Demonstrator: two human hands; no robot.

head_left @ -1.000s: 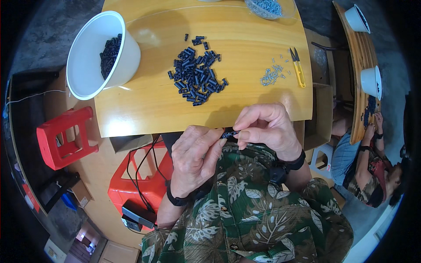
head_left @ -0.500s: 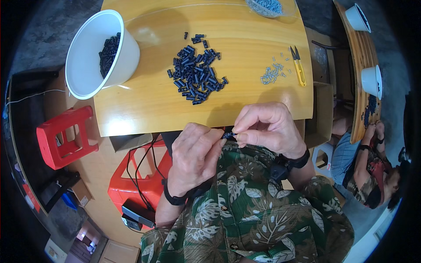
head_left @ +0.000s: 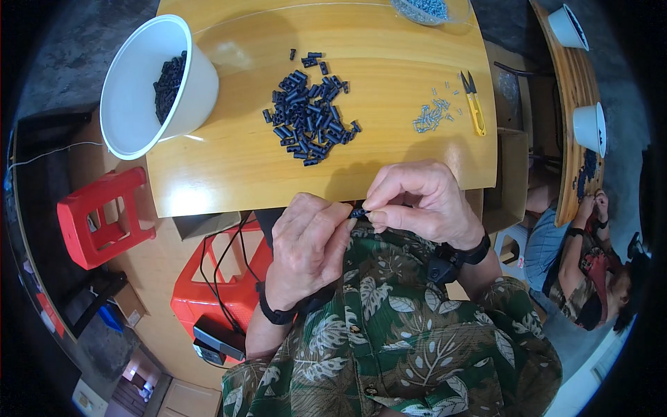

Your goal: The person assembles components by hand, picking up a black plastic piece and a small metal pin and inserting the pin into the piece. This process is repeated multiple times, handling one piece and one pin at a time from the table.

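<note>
Just off the near edge of the table, a small black plastic part (head_left: 358, 213) is pinched between my two hands. My left hand (head_left: 310, 240) grips its left end between thumb and fingertips. At the other end, the thumb and index finger of my right hand (head_left: 422, 205) close on it; whether they also hold a tiny screw is hidden. Beyond my hands lies a pile of black plastic parts (head_left: 306, 115) of the same sort. Several small silvery screws (head_left: 432, 116) are scattered to the right, beside yellow-handled thread snips (head_left: 475, 108).
A white bucket (head_left: 201, 83) with black parts stands at the table's left. At the far edge sits a clear tub (head_left: 422, 10) of small bluish pieces. Red stools (head_left: 104, 219) stand left and below. At right, another person (head_left: 590, 271) works at a wooden bench (head_left: 580, 76).
Both hands keep their pinch on the black part, with only a slight shift of the right fingers. At the other bench, the person's hands have moved a little.
</note>
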